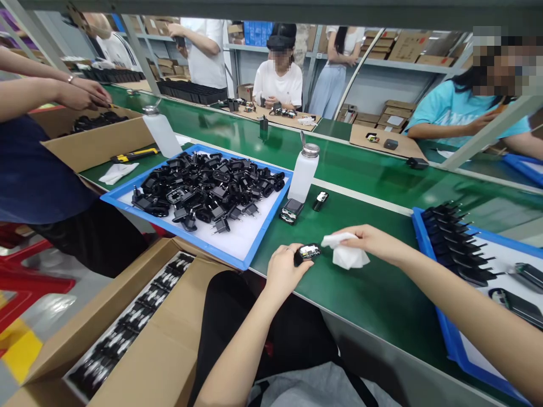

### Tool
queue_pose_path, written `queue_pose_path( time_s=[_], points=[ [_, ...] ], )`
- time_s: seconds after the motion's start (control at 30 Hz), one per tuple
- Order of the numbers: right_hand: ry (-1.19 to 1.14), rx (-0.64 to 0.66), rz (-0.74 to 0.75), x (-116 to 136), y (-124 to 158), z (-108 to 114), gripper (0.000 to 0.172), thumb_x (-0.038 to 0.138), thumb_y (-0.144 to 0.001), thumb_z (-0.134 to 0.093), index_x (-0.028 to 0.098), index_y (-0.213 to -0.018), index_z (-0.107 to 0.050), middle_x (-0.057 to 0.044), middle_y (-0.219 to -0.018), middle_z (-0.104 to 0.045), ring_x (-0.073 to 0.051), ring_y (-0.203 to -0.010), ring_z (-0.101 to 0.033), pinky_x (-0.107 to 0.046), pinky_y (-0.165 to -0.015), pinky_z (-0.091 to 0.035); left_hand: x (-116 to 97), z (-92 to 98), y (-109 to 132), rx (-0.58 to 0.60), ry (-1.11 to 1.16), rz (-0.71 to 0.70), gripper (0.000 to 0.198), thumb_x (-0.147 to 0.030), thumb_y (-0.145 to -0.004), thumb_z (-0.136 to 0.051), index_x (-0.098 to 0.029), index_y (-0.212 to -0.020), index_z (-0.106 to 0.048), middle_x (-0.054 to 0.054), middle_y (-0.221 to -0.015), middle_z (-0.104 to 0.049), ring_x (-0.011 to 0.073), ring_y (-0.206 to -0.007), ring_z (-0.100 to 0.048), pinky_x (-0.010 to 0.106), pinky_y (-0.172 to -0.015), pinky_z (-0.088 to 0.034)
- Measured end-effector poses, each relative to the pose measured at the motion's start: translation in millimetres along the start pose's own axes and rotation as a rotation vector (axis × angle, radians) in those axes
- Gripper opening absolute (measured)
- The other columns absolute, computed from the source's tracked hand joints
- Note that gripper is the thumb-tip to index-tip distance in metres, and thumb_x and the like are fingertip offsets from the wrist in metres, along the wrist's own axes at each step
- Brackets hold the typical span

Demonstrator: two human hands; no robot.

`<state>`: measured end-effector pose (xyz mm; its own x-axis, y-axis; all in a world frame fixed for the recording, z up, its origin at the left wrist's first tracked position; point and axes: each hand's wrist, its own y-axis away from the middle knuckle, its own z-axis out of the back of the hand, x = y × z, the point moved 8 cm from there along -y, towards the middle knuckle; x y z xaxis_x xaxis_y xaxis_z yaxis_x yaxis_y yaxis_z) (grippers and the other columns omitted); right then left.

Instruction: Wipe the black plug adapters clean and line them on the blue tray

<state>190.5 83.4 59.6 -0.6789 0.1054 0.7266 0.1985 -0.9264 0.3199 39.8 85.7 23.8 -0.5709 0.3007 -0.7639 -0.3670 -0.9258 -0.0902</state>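
Between the thumb and fingers of my left hand [285, 268] is a black adapter housing [309, 252], its end uncovered so that white and metallic parts show inside. My right hand [370, 240] pinches a crumpled white wipe [348, 253] just right of the housing, with a small gap between them. Beyond my hands, another black adapter housing [291, 210] and a smaller black unit [321, 200] rest on the green bench [382, 305]. A white dispenser bottle [304, 172] with a metal top stands behind them.
A blue-rimmed tray [250, 257] holds many black plug pieces at left. Another blue tray [443, 316] with black adapters lies at right. Below left, a cardboard box [169, 333] contains rows of parts. A co-worker's hands [87, 93] are over a carton [102, 141]; others sit opposite.
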Motion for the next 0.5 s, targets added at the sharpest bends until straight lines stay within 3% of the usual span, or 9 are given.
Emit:
queue_pose_path(
  time_s=[0.13, 0.3, 0.4, 0.5],
  points=[
    [0.099, -0.125, 0.094, 19.7, -16.2, 0.7, 0.034, 0.021, -0.072, -0.038, 0.011, -0.100, -0.054, -0.007, -0.090, -0.060, -0.018, -0.074, -0.057, -0.028, -0.061, -0.047, 0.5, 1.5, 0.5, -0.012, 0.015, 0.000, 0.031, -0.028, -0.065, -0.057, -0.020, -0.095, -0.053, 0.004, -0.082, -0.057, 0.0175, -0.083, -0.051, 0.029, -0.074, -0.041],
    [0.546, -0.100, 0.514, 64.1, -9.7, -49.6, 0.044, 0.001, -0.067, -0.030, 0.014, -0.103, -0.053, -0.008, -0.107, -0.054, -0.016, -0.098, -0.049, -0.030, -0.082, -0.041, 1.8, 0.8, -0.1, -0.006, -0.019, -0.008, 0.028, -0.031, -0.064, -0.058, -0.017, -0.088, -0.056, 0.004, -0.074, -0.055, 0.0174, -0.076, -0.052, 0.028, -0.069, -0.042],
    [0.816, -0.131, 0.641, 65.1, 6.1, -69.0, 0.048, -0.003, -0.067, -0.031, 0.013, -0.107, -0.050, -0.010, -0.110, -0.052, -0.019, -0.101, -0.047, -0.034, -0.082, -0.042, 2.1, 0.1, -0.4, 0.006, 0.006, -0.009, 0.025, -0.030, -0.065, -0.057, -0.019, -0.087, -0.056, 0.002, -0.072, -0.055, 0.0164, -0.075, -0.051, 0.027, -0.068, -0.042],
    [0.978, -0.212, 0.650, 54.0, 17.7, -61.6, 0.045, -0.003, -0.068, -0.031, 0.013, -0.105, -0.051, -0.012, -0.108, -0.053, -0.021, -0.100, -0.047, -0.037, -0.079, -0.044, 2.0, 0.5, -0.7, 0.011, 0.019, -0.008, 0.028, -0.029, -0.064, -0.058, -0.020, -0.091, -0.055, 0.002, -0.075, -0.056, 0.0166, -0.078, -0.051, 0.027, -0.069, -0.041]
  ],
)
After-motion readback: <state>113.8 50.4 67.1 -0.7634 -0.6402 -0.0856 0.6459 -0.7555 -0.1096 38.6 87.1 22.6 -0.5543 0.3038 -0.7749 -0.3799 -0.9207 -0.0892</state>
